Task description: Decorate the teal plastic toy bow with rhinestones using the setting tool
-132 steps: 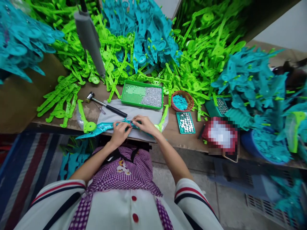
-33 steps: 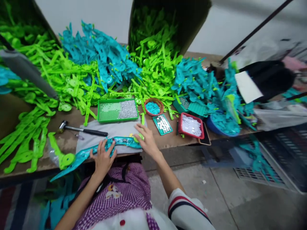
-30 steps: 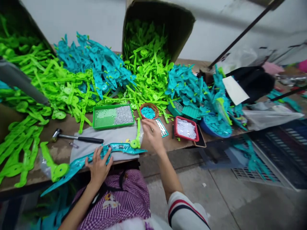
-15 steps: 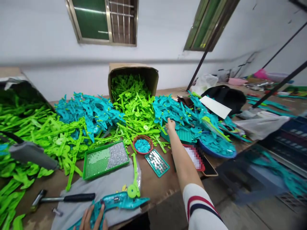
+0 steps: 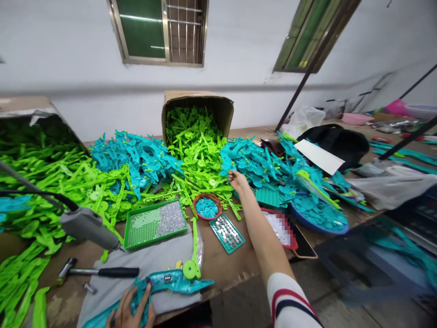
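Green heap: (image 5: 71, 187) is sprawling to the left of and beyond the left hand's fingers.
Grey corded tool: (image 5: 89, 228) is tilting down beyond those fingers and to their left, its tip above the bench.
Hammer: (image 5: 102, 272) is lying just beyond the left fingers, its black handle pointing right.
Small metal piece: (image 5: 89, 288) is lying left of the left fingers.
Left hand: (image 5: 131, 312) is resting with its fingers loosely spread, touching from above without closing around anything; the lower frame edge is cutting it off.
Green tray: (image 5: 157, 239) is sitting beyond the left fingers, holding silver bits.
Teal curved part: (image 5: 177, 282) is lying on the cloth (image 5: 136, 259) under the left fingers, its pointed end extending right of them.
Green arm with disc: (image 5: 191, 269) is touching the part, right of the left fingers.
Red basket: (image 5: 219, 203) is standing left of and nearer than the right hand's fingers, holding teal pieces.
Disc tray: (image 5: 235, 247) is lying nearer than the right fingers.
Right hand: (image 5: 238, 181) is curling its fingers; how far they are closing, or whether they are holding anything, I cannot tell.
Teal heap: (image 5: 257, 159) is spreading beyond the right fingers and rightward.
Blue basin: (image 5: 317, 230) is standing well right of them.
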{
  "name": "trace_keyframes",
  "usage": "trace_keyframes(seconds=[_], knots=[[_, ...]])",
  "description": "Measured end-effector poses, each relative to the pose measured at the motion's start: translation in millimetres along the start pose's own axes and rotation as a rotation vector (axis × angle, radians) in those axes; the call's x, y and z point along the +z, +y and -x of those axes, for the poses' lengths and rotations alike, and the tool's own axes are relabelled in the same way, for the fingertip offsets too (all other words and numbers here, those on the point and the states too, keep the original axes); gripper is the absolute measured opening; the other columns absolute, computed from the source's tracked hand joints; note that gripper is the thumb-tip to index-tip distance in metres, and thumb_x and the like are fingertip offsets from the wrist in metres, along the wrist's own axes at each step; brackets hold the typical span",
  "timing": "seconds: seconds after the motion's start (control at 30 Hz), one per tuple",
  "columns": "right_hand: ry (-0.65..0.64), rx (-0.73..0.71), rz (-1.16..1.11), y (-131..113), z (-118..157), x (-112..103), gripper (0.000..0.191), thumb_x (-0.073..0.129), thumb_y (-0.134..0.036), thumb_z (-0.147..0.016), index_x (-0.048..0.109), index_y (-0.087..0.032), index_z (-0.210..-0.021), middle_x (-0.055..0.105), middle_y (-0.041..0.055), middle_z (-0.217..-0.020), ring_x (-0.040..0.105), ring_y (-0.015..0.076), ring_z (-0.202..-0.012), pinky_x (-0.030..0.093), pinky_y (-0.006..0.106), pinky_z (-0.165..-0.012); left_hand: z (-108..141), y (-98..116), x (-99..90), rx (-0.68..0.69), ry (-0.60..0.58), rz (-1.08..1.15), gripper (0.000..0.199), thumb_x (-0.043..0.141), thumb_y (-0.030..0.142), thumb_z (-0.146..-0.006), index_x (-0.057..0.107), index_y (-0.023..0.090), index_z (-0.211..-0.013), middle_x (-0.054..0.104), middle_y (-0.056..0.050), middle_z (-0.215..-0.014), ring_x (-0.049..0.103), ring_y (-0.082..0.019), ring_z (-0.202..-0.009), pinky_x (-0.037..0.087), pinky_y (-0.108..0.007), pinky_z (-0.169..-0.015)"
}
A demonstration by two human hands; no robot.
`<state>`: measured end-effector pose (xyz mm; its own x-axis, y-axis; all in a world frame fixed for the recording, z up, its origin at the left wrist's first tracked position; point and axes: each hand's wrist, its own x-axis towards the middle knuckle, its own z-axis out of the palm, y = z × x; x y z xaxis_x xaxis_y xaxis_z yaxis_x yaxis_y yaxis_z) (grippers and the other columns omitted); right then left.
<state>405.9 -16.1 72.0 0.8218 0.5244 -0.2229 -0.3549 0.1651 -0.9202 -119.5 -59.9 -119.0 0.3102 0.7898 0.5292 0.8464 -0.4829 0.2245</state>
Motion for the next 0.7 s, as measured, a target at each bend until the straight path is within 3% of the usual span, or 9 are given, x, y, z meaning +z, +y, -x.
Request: trace_keyframes(seconds=[0.1, 0.17, 0.33, 0.43, 0.5, 0.6, 0.7], knots=[[-0.049, -0.012, -0.024, 28.1, 29.8, 7.3, 0.022, 0.055, -0.016, -0.088, 0.047, -0.019, -0.068, 0.049, -0.0054, -0.059, 0.041, 0.0050, -0.047, 0.040, 0.017, -0.049, -4.4, 3.1, -14.4, 0.049, -0.033, 0.000, 0.033, 0.057, 0.034, -0.085, 0.073, 0.041, -0.112, 0.070, -0.006, -0.116, 0.061, -0.030, -0.111, 0.039, -0.049, -0.093], [-0.069, -0.012, -0.024, 33.7, 39.6, 14.0, 0.021, 0.057, -0.015, -0.086, 0.046, -0.019, -0.068, 0.047, -0.0069, -0.058, 0.036, 0.0042, -0.044, 0.037, 0.016, -0.047, -8.5, 5.7, -23.7, 0.070, -0.071, -0.008, 0.033, 0.053, 0.033, -0.088, 0.074, 0.037, -0.112, 0.069, -0.008, -0.117, 0.059, -0.029, -0.113, 0.036, -0.049, -0.095], [-0.083, -0.037, 0.024, -0.1, 32.8, 41.0, 0.027, 0.058, -0.013, -0.083, 0.040, -0.020, -0.065, 0.037, -0.0111, -0.050, 0.021, 0.0024, -0.038, 0.026, 0.015, -0.041, -13.5, 8.2, -32.3, 0.100, -0.108, -0.026, 0.035, 0.046, 0.029, -0.093, 0.075, 0.034, -0.111, 0.069, -0.010, -0.113, 0.059, -0.027, -0.107, 0.034, -0.049, -0.096], [-0.084, -0.063, 0.067, -25.2, 33.5, 57.6, 0.028, 0.055, -0.012, -0.083, 0.036, -0.021, -0.064, 0.036, -0.0113, -0.048, 0.020, 0.0022, -0.037, 0.022, 0.016, -0.039, -12.9, 8.1, -30.3, 0.116, -0.112, -0.057, 0.034, 0.047, 0.028, -0.093, 0.075, 0.033, -0.111, 0.068, -0.011, -0.113, 0.059, -0.028, -0.105, 0.036, -0.049, -0.093], [-0.094, -0.083, 0.090, -29.2, 46.0, 62.1, 0.027, 0.055, -0.013, -0.082, 0.036, -0.021, -0.064, 0.036, -0.0109, -0.048, 0.022, 0.0022, -0.037, 0.023, 0.016, -0.039, -12.1, 8.8, -30.0, 0.108, -0.128, -0.088, 0.034, 0.046, 0.028, -0.093, 0.075, 0.032, -0.112, 0.067, -0.013, -0.116, 0.059, -0.028, -0.104, 0.038, -0.049, -0.092], [-0.113, -0.109, 0.129, -8.1, 85.7, 52.4, 0.021, 0.058, -0.020, -0.081, 0.041, -0.021, -0.068, 0.042, -0.0091, -0.053, 0.030, 0.0033, -0.039, 0.025, 0.017, -0.041, -13.2, 9.8, -33.0, 0.087, -0.206, -0.122, 0.034, 0.047, 0.027, -0.094, 0.073, 0.033, -0.115, 0.065, -0.013, -0.120, 0.058, -0.029, -0.108, 0.039, -0.051, -0.092], [-0.100, -0.122, 0.186, 38.5, 139.7, 24.8, 0.014, 0.058, -0.030, -0.081, 0.048, -0.021, -0.077, 0.055, -0.0051, -0.063, 0.042, 0.0077, -0.044, 0.032, 0.021, -0.044, -23.1, 9.9, -43.1, 0.084, -0.353, -0.140, 0.035, 0.048, 0.028, -0.094, 0.069, 0.036, -0.121, 0.064, -0.012, -0.124, 0.055, -0.032, -0.114, 0.040, -0.053, -0.091]])
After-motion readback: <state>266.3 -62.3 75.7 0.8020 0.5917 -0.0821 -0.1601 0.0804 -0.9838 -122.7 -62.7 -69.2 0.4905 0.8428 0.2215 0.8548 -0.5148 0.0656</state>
